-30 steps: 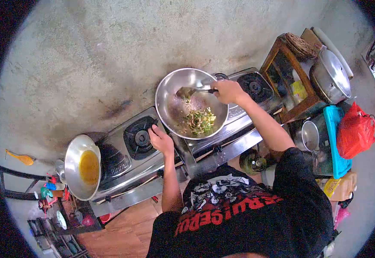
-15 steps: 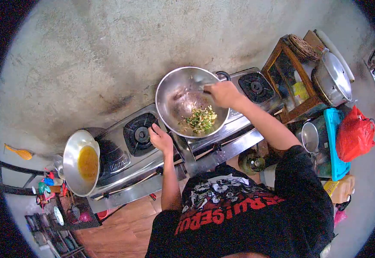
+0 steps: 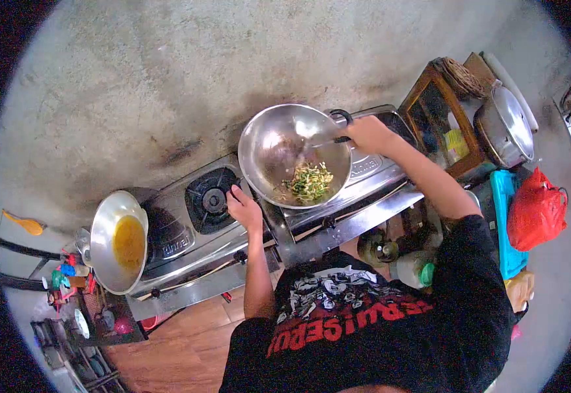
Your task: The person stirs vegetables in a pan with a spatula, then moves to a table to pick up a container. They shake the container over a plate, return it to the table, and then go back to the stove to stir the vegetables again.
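Observation:
A large metal wok (image 3: 266,150) tilts toward me over the stove. Chopped green and pale vegetables (image 3: 310,182) are heaped in its lower right part. My left hand (image 3: 246,211) is closed at the wok's left side, around its handle, which is mostly hidden by the fingers. At the right rim, my right hand (image 3: 369,135) grips a cooking utensil (image 3: 327,142) with a dark handle and thin metal shaft. The shaft reaches into the wok above the vegetables; the shape of its head is not clear. The wok's black right handle (image 3: 342,116) shows just beside that hand.
A second wok (image 3: 105,242) with yellowish-brown oil stands on the left. Between the woks is a bare burner (image 3: 213,200). A wooden cabinet (image 3: 449,124), a big metal pot (image 3: 505,128) and a red plastic bag (image 3: 538,213) are at the right. The wall (image 3: 167,78) rises behind.
My right hand has moved from over the inside of the wok out to its right rim, drawing the utensil rightward. My left hand stays at the wok's side.

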Demonstrator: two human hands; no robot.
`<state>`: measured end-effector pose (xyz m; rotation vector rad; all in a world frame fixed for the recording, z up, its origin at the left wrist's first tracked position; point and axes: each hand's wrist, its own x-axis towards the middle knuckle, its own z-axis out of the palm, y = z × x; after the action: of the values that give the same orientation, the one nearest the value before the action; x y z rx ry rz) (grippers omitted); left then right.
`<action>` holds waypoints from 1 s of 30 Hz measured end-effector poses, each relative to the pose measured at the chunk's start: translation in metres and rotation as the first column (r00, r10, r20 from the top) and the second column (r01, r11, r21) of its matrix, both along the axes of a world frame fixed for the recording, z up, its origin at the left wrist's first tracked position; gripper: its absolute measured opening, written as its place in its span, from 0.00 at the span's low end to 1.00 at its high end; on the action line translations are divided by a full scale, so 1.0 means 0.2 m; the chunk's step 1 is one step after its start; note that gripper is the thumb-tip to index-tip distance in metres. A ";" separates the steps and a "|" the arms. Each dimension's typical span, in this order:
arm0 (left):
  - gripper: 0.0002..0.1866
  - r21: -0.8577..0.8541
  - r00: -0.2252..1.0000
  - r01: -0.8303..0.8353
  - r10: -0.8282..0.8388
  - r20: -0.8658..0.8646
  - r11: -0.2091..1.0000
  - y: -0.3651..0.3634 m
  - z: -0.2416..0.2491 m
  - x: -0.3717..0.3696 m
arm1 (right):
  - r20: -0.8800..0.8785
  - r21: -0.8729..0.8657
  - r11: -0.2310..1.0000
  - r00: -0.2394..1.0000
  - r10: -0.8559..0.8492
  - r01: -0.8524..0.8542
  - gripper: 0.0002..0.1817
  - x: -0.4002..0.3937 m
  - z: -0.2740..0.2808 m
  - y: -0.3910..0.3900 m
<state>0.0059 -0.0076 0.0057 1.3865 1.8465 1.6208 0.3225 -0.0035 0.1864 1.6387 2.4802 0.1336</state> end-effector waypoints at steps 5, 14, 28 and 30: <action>0.31 -0.088 0.999 0.027 -0.024 0.038 0.996 0.01 0.05 0.03 | -0.009 0.094 0.994 0.998 -0.058 0.058 0.15 0.04 0.02 0.05; 0.24 -0.106 0.983 0.169 -0.159 0.096 0.980 0.15 -0.06 -0.08 | 0.205 -0.043 0.997 0.978 -0.047 0.057 0.11 -0.06 0.00 0.04; 0.24 -0.149 0.947 0.319 -0.309 0.085 0.936 0.38 -0.05 -0.14 | 0.354 -0.123 0.956 0.912 -0.208 0.266 0.13 -0.05 0.11 0.36; 0.24 -0.139 0.949 0.315 -0.307 0.076 0.939 0.43 -0.10 -0.14 | 0.345 -0.277 0.897 0.907 -0.243 0.345 0.11 0.04 0.12 0.41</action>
<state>-0.0219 0.0786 -0.0144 1.4672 1.5862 1.3204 0.3299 0.0792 0.2107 1.6783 1.8791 -0.0675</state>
